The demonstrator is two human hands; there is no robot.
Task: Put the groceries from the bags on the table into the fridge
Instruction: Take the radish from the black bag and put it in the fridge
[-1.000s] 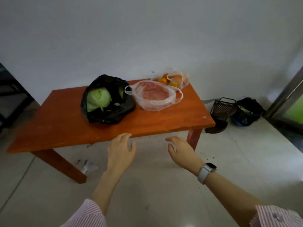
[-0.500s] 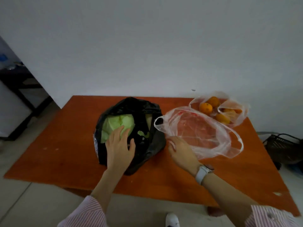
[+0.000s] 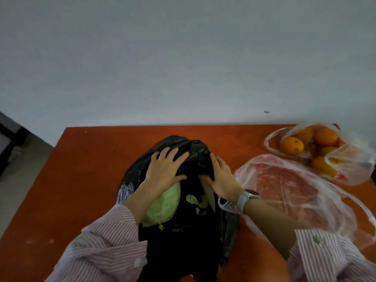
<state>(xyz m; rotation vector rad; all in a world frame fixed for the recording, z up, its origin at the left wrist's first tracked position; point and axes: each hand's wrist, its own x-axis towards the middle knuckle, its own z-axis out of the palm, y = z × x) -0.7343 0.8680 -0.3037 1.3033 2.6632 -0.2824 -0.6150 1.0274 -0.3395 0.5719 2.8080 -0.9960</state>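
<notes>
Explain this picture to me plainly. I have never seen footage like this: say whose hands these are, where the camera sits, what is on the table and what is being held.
There is no machine here. A person wears a camera on the head, so the single view looks forward and down over their own arms in striped sleeves.

The left hand lies spread on top of a black bag, fingers on the plastic. The right hand, with a watch on its wrist, holds the bag's other side; how tightly it grips is hard to tell. Inside the bag a green cabbage shows.

All of it stands on an orange-brown wooden table against a pale wall. To the right lies a clear bag with something reddish inside, and behind that another clear bag of oranges.
</notes>
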